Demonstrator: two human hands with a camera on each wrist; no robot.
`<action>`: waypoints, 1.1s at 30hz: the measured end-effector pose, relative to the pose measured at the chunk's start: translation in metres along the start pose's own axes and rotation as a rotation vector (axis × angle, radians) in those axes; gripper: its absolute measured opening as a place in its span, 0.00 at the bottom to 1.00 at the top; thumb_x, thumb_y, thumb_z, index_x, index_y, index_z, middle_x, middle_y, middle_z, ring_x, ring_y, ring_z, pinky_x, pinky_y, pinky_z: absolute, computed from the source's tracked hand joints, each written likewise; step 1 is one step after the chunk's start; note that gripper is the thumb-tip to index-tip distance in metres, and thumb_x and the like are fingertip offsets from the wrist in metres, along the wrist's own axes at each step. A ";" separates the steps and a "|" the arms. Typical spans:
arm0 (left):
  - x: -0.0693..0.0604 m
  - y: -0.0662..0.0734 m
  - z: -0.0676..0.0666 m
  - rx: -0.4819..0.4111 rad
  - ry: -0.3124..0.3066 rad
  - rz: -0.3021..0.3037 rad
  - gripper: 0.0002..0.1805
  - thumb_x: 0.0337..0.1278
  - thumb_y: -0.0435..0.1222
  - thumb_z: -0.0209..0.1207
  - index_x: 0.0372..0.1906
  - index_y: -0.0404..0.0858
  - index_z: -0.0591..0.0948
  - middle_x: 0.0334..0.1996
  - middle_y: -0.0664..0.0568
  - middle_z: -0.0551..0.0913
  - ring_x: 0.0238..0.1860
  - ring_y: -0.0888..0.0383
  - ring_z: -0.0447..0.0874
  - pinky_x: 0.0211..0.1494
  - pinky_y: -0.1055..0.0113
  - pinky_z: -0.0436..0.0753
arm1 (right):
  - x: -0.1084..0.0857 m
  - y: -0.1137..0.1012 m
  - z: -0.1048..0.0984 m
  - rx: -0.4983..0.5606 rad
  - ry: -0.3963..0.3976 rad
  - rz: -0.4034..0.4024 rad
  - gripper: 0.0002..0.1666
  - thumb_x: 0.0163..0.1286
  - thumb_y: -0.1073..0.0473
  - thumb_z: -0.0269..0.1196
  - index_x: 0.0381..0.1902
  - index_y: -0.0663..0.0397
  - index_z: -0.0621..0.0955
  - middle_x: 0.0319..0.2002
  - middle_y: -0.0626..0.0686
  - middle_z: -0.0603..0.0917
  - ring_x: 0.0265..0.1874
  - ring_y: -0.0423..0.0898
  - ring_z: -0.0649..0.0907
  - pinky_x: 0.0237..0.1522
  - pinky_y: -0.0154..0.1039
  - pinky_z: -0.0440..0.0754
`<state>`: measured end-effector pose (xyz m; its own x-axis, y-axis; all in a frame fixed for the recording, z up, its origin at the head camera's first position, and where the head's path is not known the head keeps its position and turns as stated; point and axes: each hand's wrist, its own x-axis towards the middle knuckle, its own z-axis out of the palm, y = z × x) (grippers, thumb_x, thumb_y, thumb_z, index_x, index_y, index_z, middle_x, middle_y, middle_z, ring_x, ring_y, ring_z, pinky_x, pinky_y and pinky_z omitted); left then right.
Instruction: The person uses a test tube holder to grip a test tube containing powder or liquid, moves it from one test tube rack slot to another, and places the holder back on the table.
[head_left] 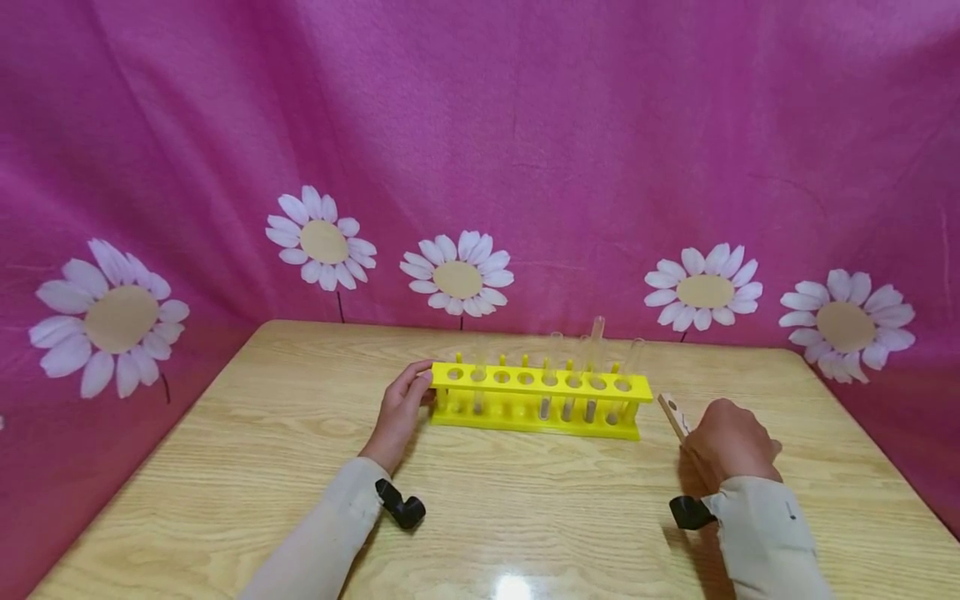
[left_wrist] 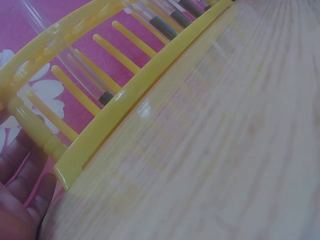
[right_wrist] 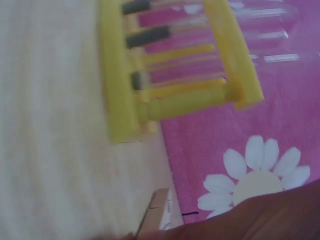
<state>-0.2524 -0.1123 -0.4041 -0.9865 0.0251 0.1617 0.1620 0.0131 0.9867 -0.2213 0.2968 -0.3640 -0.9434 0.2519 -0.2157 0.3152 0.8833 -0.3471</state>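
A yellow test tube rack [head_left: 491, 424] stands on the table, holding several clear test tubes [head_left: 597, 332]. Dark grey material sits at the bottom of the tubes, as the left wrist view shows in one test tube [left_wrist: 105, 96]. My left hand [head_left: 397, 418] grips the rack's left end, thumb at the top bar and other fingers by the end post [left_wrist: 35, 122]. To the right of the rack, apart from it, my right hand [head_left: 731, 442] holds a wooden test tube clamp [head_left: 673, 414], its tip pointing toward the rack. The hand hides the clamp's rear part.
The wood-grain table [head_left: 480, 517] has a bright glare spot near its front. A pink curtain [head_left: 525, 150] with white daisies surrounds the back and sides. A black strap piece [head_left: 401, 507] sits at my left wrist, and another black piece [head_left: 692, 512] at my right.
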 end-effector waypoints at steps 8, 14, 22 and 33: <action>0.003 -0.004 0.000 -0.018 -0.005 0.004 0.20 0.73 0.37 0.47 0.62 0.33 0.74 0.58 0.40 0.76 0.51 0.40 0.76 0.61 0.46 0.72 | 0.001 0.000 -0.006 0.008 -0.027 -0.018 0.09 0.53 0.62 0.64 0.25 0.64 0.78 0.25 0.60 0.77 0.27 0.59 0.75 0.42 0.70 0.64; 0.015 -0.024 -0.002 -0.023 0.007 0.010 0.20 0.73 0.40 0.47 0.63 0.35 0.74 0.58 0.42 0.76 0.51 0.43 0.77 0.60 0.47 0.73 | -0.001 -0.004 -0.002 -0.048 0.008 -0.027 0.08 0.57 0.63 0.63 0.28 0.65 0.78 0.26 0.61 0.79 0.27 0.59 0.77 0.44 0.73 0.62; 0.016 -0.029 -0.003 0.009 0.029 0.031 0.21 0.72 0.43 0.49 0.62 0.37 0.75 0.56 0.46 0.78 0.48 0.47 0.79 0.57 0.52 0.76 | 0.000 -0.006 0.006 -0.036 0.049 -0.031 0.10 0.58 0.62 0.62 0.29 0.66 0.78 0.26 0.61 0.79 0.25 0.59 0.77 0.39 0.68 0.68; 0.013 -0.027 -0.002 0.014 0.038 0.046 0.20 0.72 0.43 0.48 0.61 0.38 0.76 0.55 0.45 0.78 0.46 0.48 0.78 0.56 0.51 0.77 | -0.005 -0.006 0.001 -0.021 0.012 -0.012 0.12 0.58 0.59 0.62 0.28 0.65 0.79 0.25 0.60 0.78 0.26 0.59 0.76 0.39 0.66 0.66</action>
<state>-0.2698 -0.1140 -0.4284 -0.9780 -0.0122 0.2081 0.2077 0.0265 0.9778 -0.2186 0.2897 -0.3615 -0.9484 0.2454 -0.2008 0.3014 0.8944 -0.3304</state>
